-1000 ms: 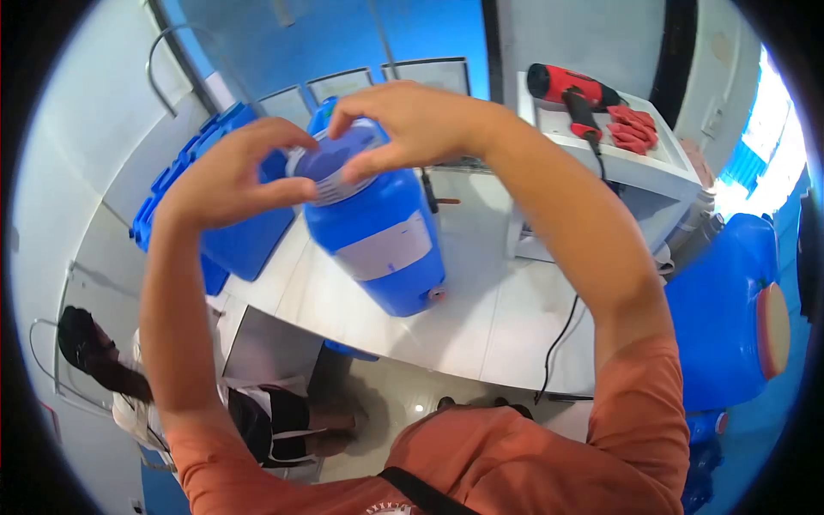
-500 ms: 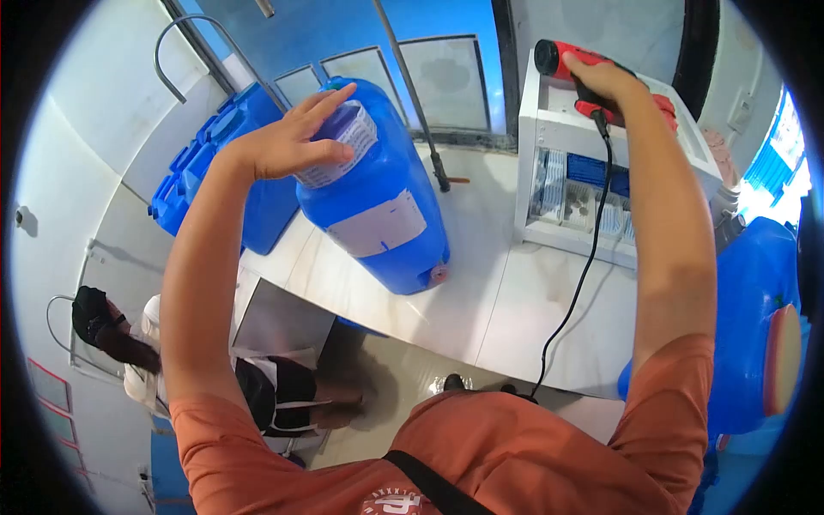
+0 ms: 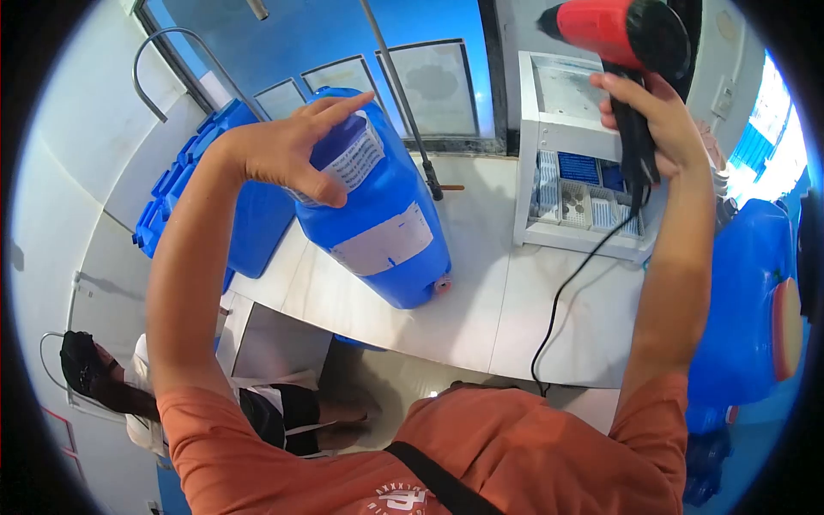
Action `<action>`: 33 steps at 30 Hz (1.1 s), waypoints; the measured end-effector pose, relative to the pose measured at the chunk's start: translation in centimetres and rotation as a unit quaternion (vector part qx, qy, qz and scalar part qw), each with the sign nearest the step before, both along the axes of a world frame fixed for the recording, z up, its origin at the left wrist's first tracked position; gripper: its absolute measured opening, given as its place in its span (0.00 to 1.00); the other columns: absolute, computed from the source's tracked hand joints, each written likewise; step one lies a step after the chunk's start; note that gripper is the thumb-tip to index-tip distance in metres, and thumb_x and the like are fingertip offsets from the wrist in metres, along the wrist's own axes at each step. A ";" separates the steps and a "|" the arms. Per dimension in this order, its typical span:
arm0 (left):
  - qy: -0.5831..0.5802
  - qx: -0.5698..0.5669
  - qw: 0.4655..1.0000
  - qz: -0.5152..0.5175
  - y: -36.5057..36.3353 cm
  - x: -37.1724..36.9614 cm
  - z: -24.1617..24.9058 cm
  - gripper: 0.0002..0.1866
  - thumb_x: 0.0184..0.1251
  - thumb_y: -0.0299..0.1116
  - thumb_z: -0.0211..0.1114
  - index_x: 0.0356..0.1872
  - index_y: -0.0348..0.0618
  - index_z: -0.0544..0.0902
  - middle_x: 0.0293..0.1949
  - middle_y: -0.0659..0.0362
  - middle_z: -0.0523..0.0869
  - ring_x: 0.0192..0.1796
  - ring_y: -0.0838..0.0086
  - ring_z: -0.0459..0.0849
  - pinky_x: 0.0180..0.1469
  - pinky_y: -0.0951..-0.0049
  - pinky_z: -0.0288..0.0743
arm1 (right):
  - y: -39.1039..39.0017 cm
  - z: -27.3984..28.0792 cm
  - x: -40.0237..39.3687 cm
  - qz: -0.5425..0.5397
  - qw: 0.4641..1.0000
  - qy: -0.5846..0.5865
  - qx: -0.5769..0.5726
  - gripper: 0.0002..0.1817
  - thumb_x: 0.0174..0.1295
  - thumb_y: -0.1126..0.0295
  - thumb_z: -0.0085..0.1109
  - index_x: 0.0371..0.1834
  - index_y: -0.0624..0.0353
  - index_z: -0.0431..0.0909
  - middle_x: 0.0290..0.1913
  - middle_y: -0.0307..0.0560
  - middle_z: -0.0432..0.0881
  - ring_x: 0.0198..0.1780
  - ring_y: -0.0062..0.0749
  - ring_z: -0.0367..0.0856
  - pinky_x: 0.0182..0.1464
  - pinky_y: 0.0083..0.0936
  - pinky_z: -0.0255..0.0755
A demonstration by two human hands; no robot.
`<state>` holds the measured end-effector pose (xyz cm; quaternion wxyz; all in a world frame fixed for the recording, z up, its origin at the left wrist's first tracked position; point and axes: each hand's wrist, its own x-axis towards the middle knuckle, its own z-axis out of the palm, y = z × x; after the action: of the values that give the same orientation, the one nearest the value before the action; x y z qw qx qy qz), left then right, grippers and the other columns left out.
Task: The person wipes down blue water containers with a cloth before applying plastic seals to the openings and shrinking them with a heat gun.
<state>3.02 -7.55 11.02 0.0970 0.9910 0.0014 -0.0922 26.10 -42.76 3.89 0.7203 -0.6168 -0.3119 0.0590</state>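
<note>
A red and black hair dryer is raised above the white shelf unit at the upper right, its nozzle pointing left. My right hand is wrapped around its black handle, and a black cord hangs down from there. At centre left, a tall blue water jug stands on the counter with a small spigot at its base. My left hand is at the top of this jug, fingers stretched out and thumb apart, beside a printed label. A blank whitish label sits lower on the jug's side.
More blue containers stand left of the jug. A white shelf unit holds small packs at the right. Another large blue jug is at the far right. A person in a black cap is at the lower left. The pale counter runs across.
The hair dryer has been lifted off the shelf unit's top and swung upright, with my right hand around its handle. My left hand stays at the jug's top.
</note>
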 end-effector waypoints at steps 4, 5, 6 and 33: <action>0.009 0.039 0.999 -0.021 0.4 0.5 -0.8 0.67 0.35 0.56 0.72 0.83 0.56 0.46 0.76 0.43 0.57 0.75 0.41 0.60 0.76 0.49 0.60 | -1.0 -3.0 -5.9 0.047 0.998 -0.017 0.047 0.26 0.59 0.72 0.68 0.62 0.65 0.75 0.50 0.48 0.85 0.40 0.26 0.82 0.42 0.24 0.79; 0.011 0.032 0.999 -0.019 0.5 0.5 -0.9 0.67 0.35 0.55 0.72 0.82 0.56 0.46 0.76 0.43 0.57 0.75 0.42 0.60 0.75 0.49 0.61 | -1.3 -3.7 -7.1 0.057 0.995 -0.041 0.064 0.26 0.59 0.72 0.66 0.61 0.66 0.75 0.49 0.49 0.85 0.41 0.28 0.83 0.43 0.26 0.79; 0.014 0.025 0.999 -0.016 0.6 0.6 -0.9 0.67 0.35 0.55 0.72 0.82 0.55 0.47 0.75 0.43 0.58 0.75 0.42 0.60 0.75 0.50 0.61 | -1.6 -4.4 -8.2 0.068 0.992 -0.062 0.082 0.25 0.59 0.73 0.65 0.61 0.66 0.76 0.49 0.50 0.85 0.42 0.29 0.83 0.44 0.27 0.79; 0.074 -0.014 0.996 -0.041 0.9 1.4 0.9 0.73 0.31 0.47 0.83 0.82 0.46 0.44 0.71 0.44 0.64 0.71 0.51 0.68 0.73 0.61 0.64 | -4.7 -13.2 -15.5 0.163 0.940 -0.250 -0.165 0.17 0.57 0.75 0.56 0.51 0.68 0.78 0.40 0.49 0.83 0.38 0.32 0.80 0.45 0.32 0.75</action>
<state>4.38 -6.63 11.93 0.1066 0.9792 -0.0328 -0.1695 10.64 -47.44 -9.33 0.4880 -0.6626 -0.5638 0.0704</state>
